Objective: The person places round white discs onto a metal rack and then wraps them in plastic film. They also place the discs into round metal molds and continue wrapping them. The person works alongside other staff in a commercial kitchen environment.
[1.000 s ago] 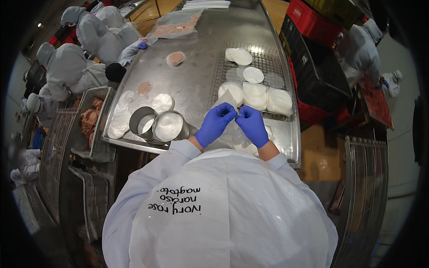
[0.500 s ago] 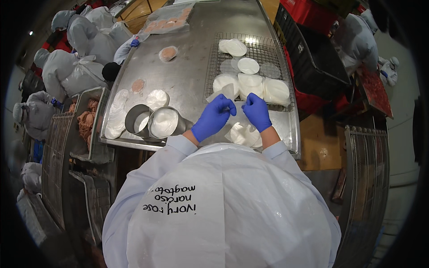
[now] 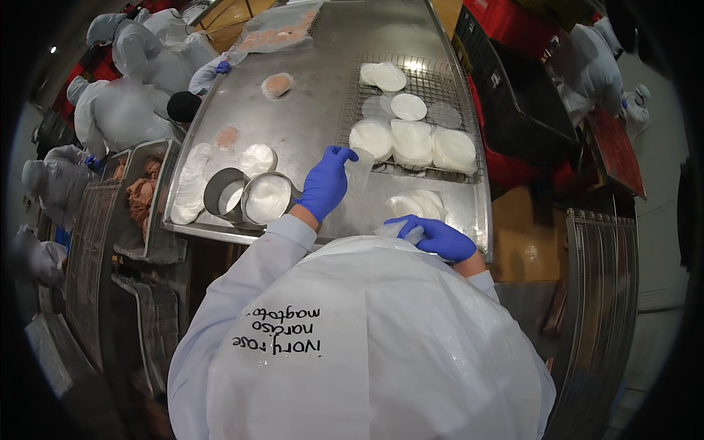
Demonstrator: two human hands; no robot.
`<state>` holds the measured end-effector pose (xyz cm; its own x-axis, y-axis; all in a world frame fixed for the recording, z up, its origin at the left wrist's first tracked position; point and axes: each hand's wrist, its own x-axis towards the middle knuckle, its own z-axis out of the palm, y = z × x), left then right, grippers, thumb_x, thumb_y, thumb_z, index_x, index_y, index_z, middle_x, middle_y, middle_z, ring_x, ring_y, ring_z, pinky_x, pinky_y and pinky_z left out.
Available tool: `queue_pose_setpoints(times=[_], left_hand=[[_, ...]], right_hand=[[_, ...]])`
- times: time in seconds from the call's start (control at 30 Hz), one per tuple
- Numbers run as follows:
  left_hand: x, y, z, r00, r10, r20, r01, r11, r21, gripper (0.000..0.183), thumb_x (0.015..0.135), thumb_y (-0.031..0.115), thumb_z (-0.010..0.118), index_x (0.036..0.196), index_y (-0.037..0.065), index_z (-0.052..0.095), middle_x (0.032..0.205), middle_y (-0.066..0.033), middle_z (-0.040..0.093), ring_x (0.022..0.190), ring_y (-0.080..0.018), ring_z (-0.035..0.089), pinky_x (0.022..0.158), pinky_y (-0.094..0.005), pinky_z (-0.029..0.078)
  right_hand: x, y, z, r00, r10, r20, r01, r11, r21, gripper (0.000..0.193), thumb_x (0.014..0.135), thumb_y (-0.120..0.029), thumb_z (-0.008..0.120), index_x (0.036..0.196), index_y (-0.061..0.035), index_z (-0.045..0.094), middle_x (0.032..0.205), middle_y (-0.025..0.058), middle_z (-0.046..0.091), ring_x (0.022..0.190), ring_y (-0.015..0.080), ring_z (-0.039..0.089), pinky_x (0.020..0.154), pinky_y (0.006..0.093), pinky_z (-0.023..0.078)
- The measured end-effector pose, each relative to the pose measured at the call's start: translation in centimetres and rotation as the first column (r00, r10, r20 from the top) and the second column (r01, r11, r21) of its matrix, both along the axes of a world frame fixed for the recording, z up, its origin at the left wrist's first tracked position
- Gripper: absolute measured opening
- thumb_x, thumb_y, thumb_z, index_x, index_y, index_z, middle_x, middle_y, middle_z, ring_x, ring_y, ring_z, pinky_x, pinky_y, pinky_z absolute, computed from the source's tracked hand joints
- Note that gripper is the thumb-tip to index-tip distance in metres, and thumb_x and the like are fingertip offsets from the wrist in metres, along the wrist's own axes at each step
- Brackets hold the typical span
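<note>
Translucent sheet [image 3: 358, 174] is extending from my left hand [image 3: 325, 183], fingertips pinching it, by the near-left corner of the wire rack [image 3: 433, 79]; its visible long axis is running near-to-far, one end pointing toward me. My right hand [image 3: 445, 239] is touching crumpled film [image 3: 412, 234]; I cannot tell whether it is clamping.

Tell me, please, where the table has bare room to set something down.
The grey steel table looks bare between the pale-pink round patty and the silver wire rack, and beyond that rack. Crowded: near-left, around two grey metal cylinders; near-right, around white fanned sheets and the blue-gloved right hand.
</note>
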<state>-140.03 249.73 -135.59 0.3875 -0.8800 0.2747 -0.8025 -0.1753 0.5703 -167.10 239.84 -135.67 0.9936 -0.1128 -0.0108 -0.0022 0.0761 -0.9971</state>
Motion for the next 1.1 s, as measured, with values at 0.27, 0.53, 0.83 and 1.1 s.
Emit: queue_pose_setpoints(times=[0.27, 0.53, 0.83, 1.1], left_hand=[[-2.6, -0.8, -0.7, 0.979, -0.112, 0.17, 0.096, 0.99, 0.1, 0.032, 0.088, 0.01, 0.052, 0.118, 0.015, 0.06, 0.116, -0.0117, 0.059, 0.1, -0.0297, 0.061, 0.086, -0.0405, 0.048], [-3.7, -3.0, -0.3, 0.81, -0.436, -0.392, 0.482, 0.876, 0.022, 0.037, 0.081, 0.014, 0.061, 0.117, 0.004, 0.059, 0.101, -0.012, 0.066, 0.089, -0.0221, 0.065, 0.078, -0.034, 0.051], [-1.7, -1.8, -0.9, 0.01, -0.12, -0.993, 0.542, 0.835, -0.095, 0.048, 0.083, 0.006, 0.049, 0.131, 0.0, 0.046, 0.113, -0.0083, 0.061, 0.1, -0.018, 0.061, 0.087, -0.0319, 0.05], [-0.9, -2.3, 2.4, 0.034, -0.233, -0.972, 0.743, 0.657, -0.132, 0.038, 0.085, 0.004, 0.051, 0.123, 0.0, 0.055, 0.114, -0.0061, 0.063, 0.098, -0.0202, 0.063, 0.087, -0.0337, 0.05]], right_hand=[[2.7, -1.5, 0.1, 0.765, -0.586, 0.268, 0.534, 0.809, 0.247, 0.043, 0.081, 0.0, 0.059, 0.122, -0.007, 0.047, 0.121, 0.007, 0.056, 0.108, 0.0146, 0.053, 0.092, 0.0275, 0.044], [8.2, 1.0, -4.1, 0.527, -0.62, 0.581, 0.849, 0.409, -0.334, 0.041, 0.073, 0.006, 0.062, 0.112, -0.005, 0.052, 0.105, 0.012, 0.056, 0.107, 0.0266, 0.055, 0.085, 0.0343, 0.047], [6.9, 5.5, -4.2, 0.713, -0.571, 0.407, 0.621, 0.243, -0.745, 0.065, 0.072, -0.006, 0.065, 0.133, -0.01, 0.044, 0.118, 0.0188, 0.052, 0.116, 0.04, 0.048, 0.095, 0.0476, 0.043], [4.7, 5.7, -0.7, 0.738, -0.404, 0.54, 0.649, 0.208, -0.732, 0.068, 0.064, 0.0, 0.072, 0.127, -0.0103, 0.049, 0.114, 0.0154, 0.062, 0.097, 0.0386, 0.061, 0.083, 0.0447, 0.05]])
